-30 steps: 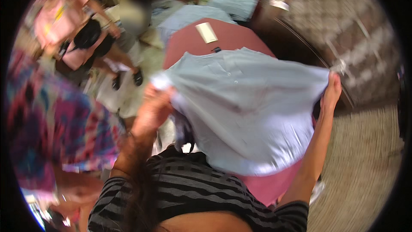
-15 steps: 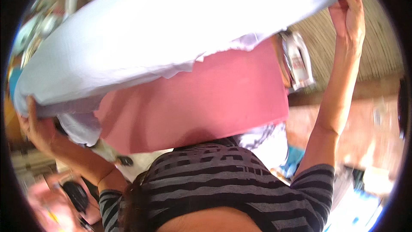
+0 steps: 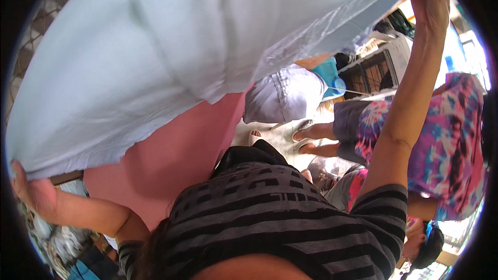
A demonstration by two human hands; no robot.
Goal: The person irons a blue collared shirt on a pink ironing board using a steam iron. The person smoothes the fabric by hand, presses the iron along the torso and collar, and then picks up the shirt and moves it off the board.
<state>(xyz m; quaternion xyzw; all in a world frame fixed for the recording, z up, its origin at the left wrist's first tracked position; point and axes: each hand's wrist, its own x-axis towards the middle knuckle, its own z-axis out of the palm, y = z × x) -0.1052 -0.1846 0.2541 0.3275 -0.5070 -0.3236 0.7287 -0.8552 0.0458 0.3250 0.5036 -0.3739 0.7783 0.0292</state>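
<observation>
A large pale blue cloth (image 3: 171,46) is stretched wide in front of me, held up between my hands. My left hand (image 3: 35,193) is closed on its near left corner, low at the left rim of the picture. At the upper right, my right hand (image 3: 431,2) grips the opposite end of the cloth, its fingertips cut off by the frame's edge. Below the cloth lies a flat pink-covered board (image 3: 166,161), partly hidden and in shadow. Soft folds run through the cloth, and its lower edge hangs unevenly over the board.
Right of the board sits a bundle of whitish fabric (image 3: 285,96), near a blue container (image 3: 332,75) and a white crate with dark bars (image 3: 381,67). A person in a tie-dye shirt (image 3: 446,145) stands close by my right arm; another person's head (image 3: 428,246) shows lower right.
My view has turned to the right, bringing the people and crate in. The iron beside the pink board has left view. Both hands still hold the cloth, which now hangs lower across the picture.
</observation>
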